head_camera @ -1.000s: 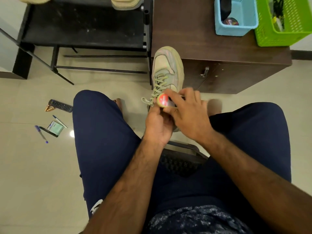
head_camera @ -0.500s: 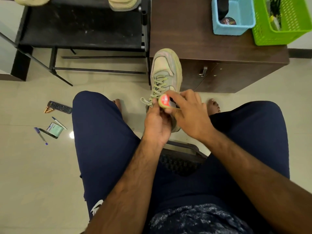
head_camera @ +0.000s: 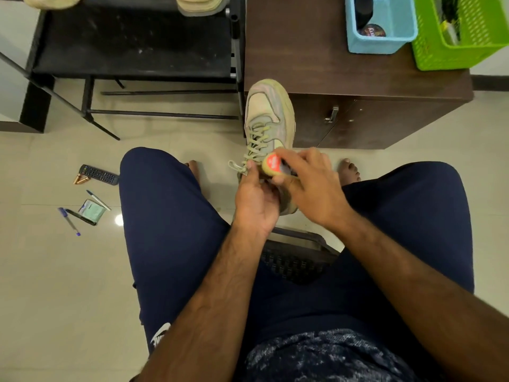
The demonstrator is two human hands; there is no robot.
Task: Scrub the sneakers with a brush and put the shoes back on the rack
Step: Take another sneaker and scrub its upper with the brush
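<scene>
Sneaker (head_camera: 268,119) held above the floor between the knees, toe at 12 o'clock. Left hand (head_camera: 254,199) grips its collar; the heel is hidden behind both hands. Right hand (head_camera: 311,186) is closed round the brush (head_camera: 272,164), bristles not visible. Rack (head_camera: 132,37) at 11 o'clock; shoes (head_camera: 201,5) there cut off by the top edge.

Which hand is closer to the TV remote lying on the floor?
Left. The left hand holds the sneaker, with the remote off to its left on the floor. The right hand, gripping the brush, is beyond it, farther away.
</scene>
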